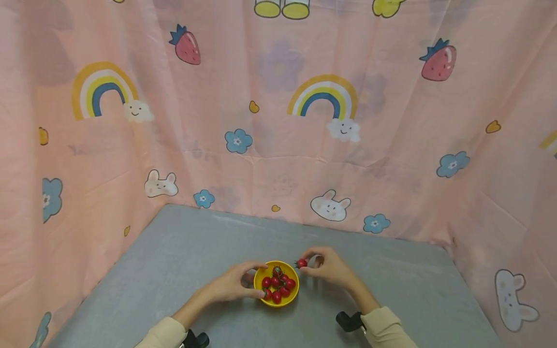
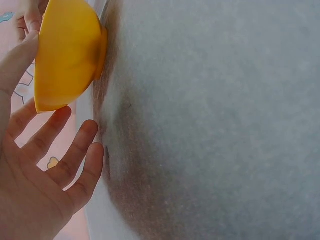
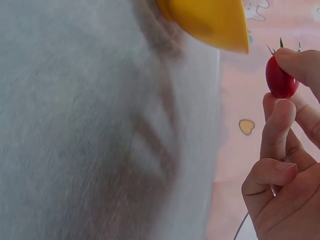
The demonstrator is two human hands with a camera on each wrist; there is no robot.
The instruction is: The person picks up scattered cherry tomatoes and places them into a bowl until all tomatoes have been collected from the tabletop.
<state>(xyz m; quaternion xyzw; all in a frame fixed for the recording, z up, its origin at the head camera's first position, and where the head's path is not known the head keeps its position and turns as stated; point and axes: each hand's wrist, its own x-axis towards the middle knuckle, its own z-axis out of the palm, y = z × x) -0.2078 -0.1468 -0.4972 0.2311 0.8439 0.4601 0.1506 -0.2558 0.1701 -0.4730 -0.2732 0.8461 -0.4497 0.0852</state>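
Note:
A yellow bowl (image 1: 283, 303) stands on the grey tabletop with several red cherry tomatoes (image 1: 276, 296) in it. My left hand (image 1: 232, 282) grips the bowl from its left side, thumb at the near rim and index finger at the far rim. The other left fingers spread beside the bowl's wall (image 2: 67, 55) in the left wrist view. Just right of the bowl, my right hand (image 1: 330, 266) pinches one cherry tomato (image 3: 281, 77) between thumb and fingertips. Its green stem end points toward the bowl in the head view, and it is held above the tabletop.
The grey tabletop (image 1: 196, 241) reaches back to a pink curtain (image 1: 209, 174) printed with rainbows, flowers and rabbits, which hangs around the back and sides. Black straps with mounts (image 1: 349, 321) sit at both wrists, by the beige sleeves (image 1: 385, 326).

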